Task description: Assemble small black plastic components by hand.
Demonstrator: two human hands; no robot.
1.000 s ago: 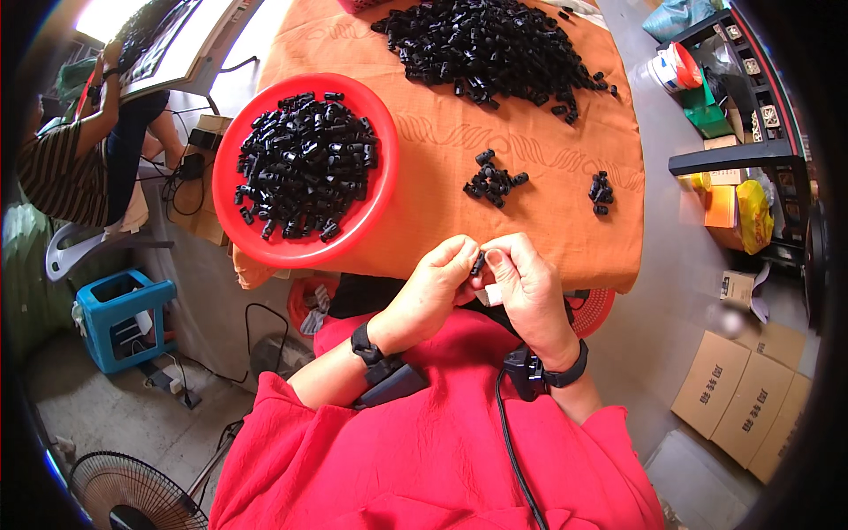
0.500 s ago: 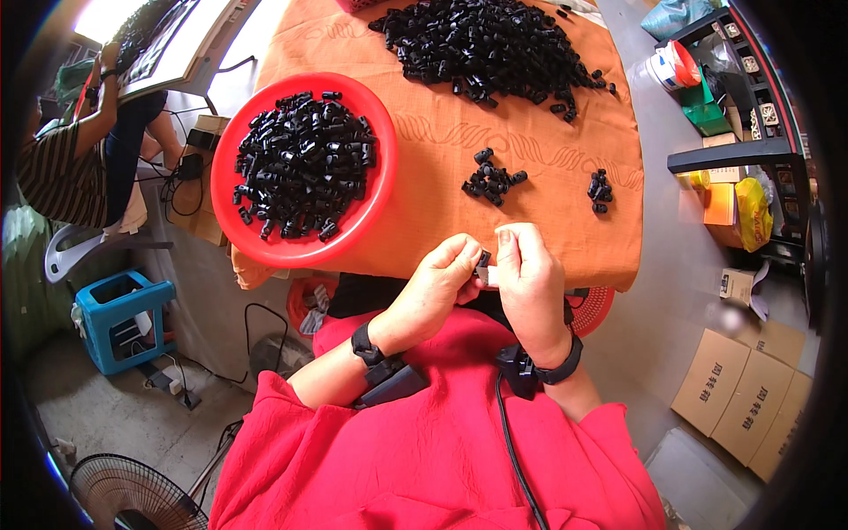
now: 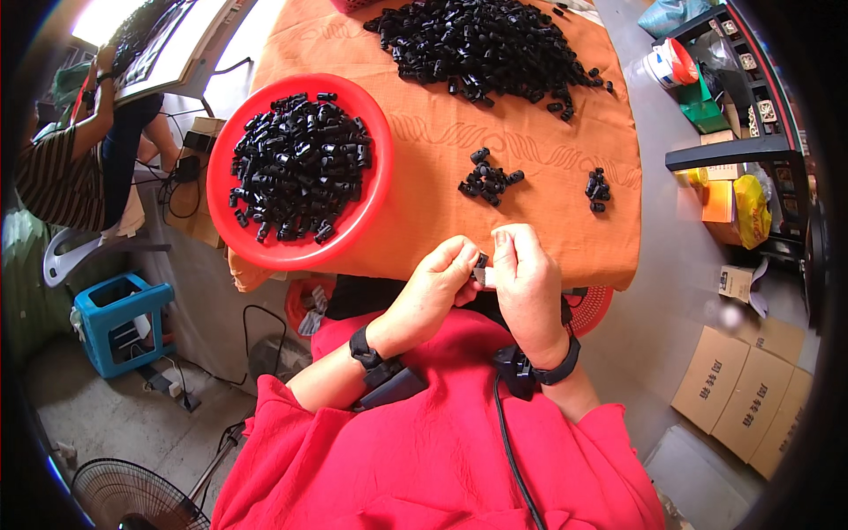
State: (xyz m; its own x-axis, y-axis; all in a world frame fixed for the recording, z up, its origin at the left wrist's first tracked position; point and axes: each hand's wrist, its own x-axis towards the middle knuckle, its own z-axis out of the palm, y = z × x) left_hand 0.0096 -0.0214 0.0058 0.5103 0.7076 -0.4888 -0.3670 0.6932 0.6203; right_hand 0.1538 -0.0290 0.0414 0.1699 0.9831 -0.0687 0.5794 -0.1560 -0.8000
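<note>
My left hand (image 3: 433, 287) and my right hand (image 3: 527, 283) meet at the near edge of the orange-covered table (image 3: 424, 168), fingertips together on a small black plastic part (image 3: 481, 262). A pale bit shows between the fingers beside it. A red round bowl (image 3: 362, 221) full of the same black parts stands to the left of my hands. Two small clusters of black parts (image 3: 488, 177) (image 3: 598, 188) lie on the cloth just beyond my hands, and a large heap (image 3: 486, 40) fills the far side.
Another person (image 3: 79, 150) in a striped top sits at the left by a second table. A blue stool (image 3: 119, 318) and a floor fan (image 3: 132, 499) stand lower left. Cardboard boxes (image 3: 751, 389) and a cluttered shelf (image 3: 733, 97) are at the right.
My hands have stayed together at the table edge; the right-hand fingers have shifted slightly over the small part. Nothing on the table has moved.
</note>
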